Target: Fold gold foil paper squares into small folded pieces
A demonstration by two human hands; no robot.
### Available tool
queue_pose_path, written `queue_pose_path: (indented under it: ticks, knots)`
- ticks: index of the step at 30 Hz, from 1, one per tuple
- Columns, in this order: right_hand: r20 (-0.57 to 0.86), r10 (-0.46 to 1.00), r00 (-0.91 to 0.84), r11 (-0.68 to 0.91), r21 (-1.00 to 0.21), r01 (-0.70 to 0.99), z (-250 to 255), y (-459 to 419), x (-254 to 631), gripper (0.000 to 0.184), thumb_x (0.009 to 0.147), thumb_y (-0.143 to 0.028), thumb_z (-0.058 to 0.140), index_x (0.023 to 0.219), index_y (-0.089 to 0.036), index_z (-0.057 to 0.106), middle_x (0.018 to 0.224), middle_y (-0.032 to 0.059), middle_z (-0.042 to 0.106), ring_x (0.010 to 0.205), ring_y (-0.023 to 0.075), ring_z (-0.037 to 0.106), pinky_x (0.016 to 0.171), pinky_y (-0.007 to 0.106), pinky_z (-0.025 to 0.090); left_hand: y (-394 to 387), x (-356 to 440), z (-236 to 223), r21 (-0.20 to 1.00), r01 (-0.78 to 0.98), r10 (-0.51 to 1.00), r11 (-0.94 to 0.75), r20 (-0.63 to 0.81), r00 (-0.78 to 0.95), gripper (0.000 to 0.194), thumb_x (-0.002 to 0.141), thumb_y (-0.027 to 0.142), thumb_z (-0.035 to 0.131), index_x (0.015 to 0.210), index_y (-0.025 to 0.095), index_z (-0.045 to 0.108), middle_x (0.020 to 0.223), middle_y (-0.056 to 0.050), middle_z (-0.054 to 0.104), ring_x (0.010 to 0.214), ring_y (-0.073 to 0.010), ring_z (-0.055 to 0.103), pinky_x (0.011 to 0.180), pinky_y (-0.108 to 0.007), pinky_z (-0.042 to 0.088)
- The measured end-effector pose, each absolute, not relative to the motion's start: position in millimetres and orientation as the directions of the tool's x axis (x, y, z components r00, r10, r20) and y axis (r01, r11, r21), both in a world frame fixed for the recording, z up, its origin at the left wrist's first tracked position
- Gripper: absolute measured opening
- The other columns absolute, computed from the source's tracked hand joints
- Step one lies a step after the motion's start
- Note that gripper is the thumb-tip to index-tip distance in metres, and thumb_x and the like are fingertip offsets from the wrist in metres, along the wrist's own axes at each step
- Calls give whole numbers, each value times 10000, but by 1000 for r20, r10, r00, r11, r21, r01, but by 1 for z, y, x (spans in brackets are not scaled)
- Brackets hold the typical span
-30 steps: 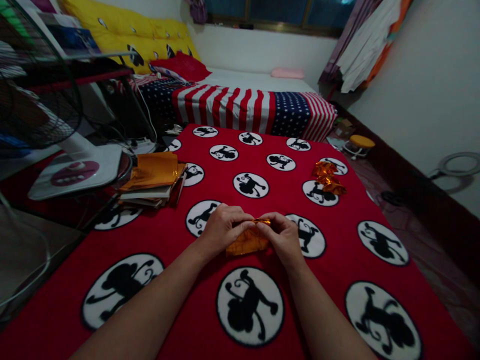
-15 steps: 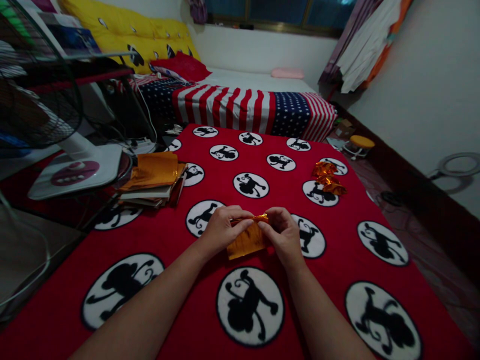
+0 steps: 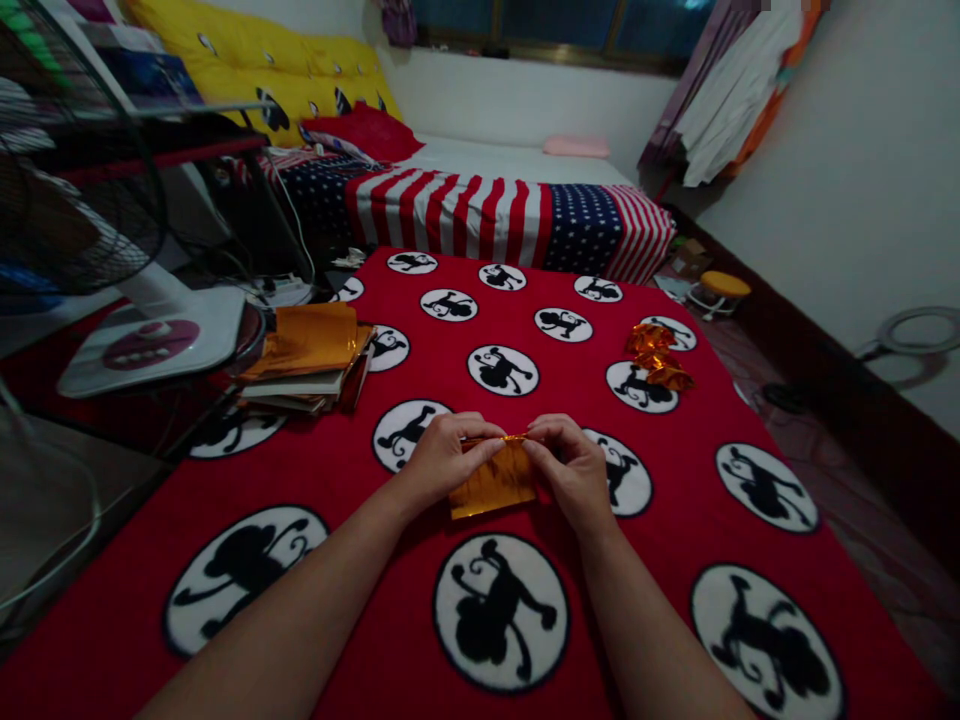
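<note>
A sheet of shiny gold foil paper (image 3: pixel 495 484) is held just over the red cloth (image 3: pixel 397 590) with black monkey figures in white circles. My left hand (image 3: pixel 448 455) pinches the sheet's far edge between thumb and fingers. On the other side, my right hand (image 3: pixel 571 462) pinches the same edge, close to the left. The far edge looks turned over in a narrow fold, while the near part hangs flat toward me. Folded gold foil pieces (image 3: pixel 656 357) lie in a small heap at the right. To the left rests a stack of gold paper sheets (image 3: pixel 311 345).
A white fan (image 3: pixel 161 335) stands at the left beside a small desk. Beyond the red cloth is a bed with a striped, starred cover (image 3: pixel 457 215). A yellow-topped stool (image 3: pixel 724 284) stands on the floor at the right.
My right hand has shifted slightly right along the foil edge. More of the sheet shows between the hands, and it lies a little flatter.
</note>
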State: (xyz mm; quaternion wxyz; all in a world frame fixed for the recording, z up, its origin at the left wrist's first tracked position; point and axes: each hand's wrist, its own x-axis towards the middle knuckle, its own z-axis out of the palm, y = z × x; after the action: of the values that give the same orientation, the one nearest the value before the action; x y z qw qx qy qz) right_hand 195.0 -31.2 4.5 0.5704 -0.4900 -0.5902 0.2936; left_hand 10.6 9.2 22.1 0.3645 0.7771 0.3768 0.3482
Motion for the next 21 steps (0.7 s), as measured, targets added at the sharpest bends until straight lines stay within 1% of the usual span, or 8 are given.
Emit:
queue_pose_path:
  ticks: [4, 8, 12, 16, 19, 21]
  knots:
    - [371, 923, 106, 330, -901, 281, 5, -31, 196, 28, 805, -235, 672, 793, -221, 651, 862, 27, 622, 809, 176, 587, 723, 300, 462, 10, 9, 21, 814, 347, 834, -465, 271, 481, 175, 858, 261, 606, 904, 175, 752, 752, -32, 684, 693, -130, 610, 655, -236, 420]
    - [356, 932, 72, 324, -905, 274, 4, -32, 197, 43, 803, -222, 673, 843, -223, 657, 880, 23, 620, 789, 165, 576, 704, 286, 450, 12, 7, 20, 803, 347, 822, -486, 284, 493, 168, 862, 256, 603, 896, 176, 747, 749, -28, 680, 689, -127, 606, 652, -236, 415]
    - [320, 947, 27, 303, -917, 258, 4, -32, 198, 49, 811, -246, 667, 855, -225, 658, 884, 28, 625, 795, 172, 584, 699, 289, 455, 12, 6, 20, 790, 331, 796, -516, 299, 526, 154, 861, 236, 605, 888, 174, 744, 755, -27, 683, 699, -125, 611, 666, -236, 418]
    - [315, 949, -13, 309, -920, 242, 7, -32, 199, 46, 807, -254, 674, 797, -219, 646, 859, 31, 632, 803, 182, 598, 720, 304, 465, 12, 6, 21, 766, 336, 776, -548, 316, 546, 148, 858, 251, 617, 878, 178, 745, 761, -31, 697, 699, -127, 614, 671, -239, 418]
    - [339, 941, -13, 333, -915, 229, 8, -32, 199, 85, 801, -238, 682, 731, -208, 644, 862, 37, 639, 837, 186, 608, 767, 313, 466, 12, 5, 21, 747, 343, 760, -569, 320, 566, 140, 855, 244, 624, 876, 181, 747, 760, -26, 701, 689, -121, 609, 664, -235, 408]
    - [331, 944, 1, 324, -924, 203, 8, -33, 198, 95, 797, -230, 687, 714, -204, 649, 864, 39, 650, 841, 184, 614, 765, 307, 469, 12, 5, 20, 740, 342, 751, -579, 321, 576, 138, 855, 237, 625, 888, 184, 748, 761, -22, 700, 689, -118, 606, 660, -234, 404]
